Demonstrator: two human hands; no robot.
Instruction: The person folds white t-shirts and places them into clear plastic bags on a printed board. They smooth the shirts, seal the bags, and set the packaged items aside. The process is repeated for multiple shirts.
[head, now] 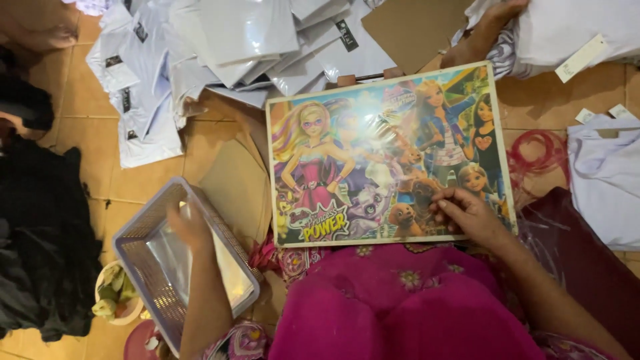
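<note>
Pink lap: a pink dress (400, 300) fills the near bottom.
Right hand: the right hand (467, 213) lies flat and open on the picture board, fingers spread near its bottom edge.
Left hand: the left hand (189, 223) reaches into the basket; I cannot tell if it holds anything.
Basket: a pale purple basket (143, 267) sits tilted on the floor, left of the lap.
Picture board: a bright cartoon picture board (373, 153) rests over the lap.
Floor: tan tiles (87, 120).
Far back: white folded shirts in bags (247, 33) lie in a pile, and another person's hand (493, 20) touches clothes.
</note>
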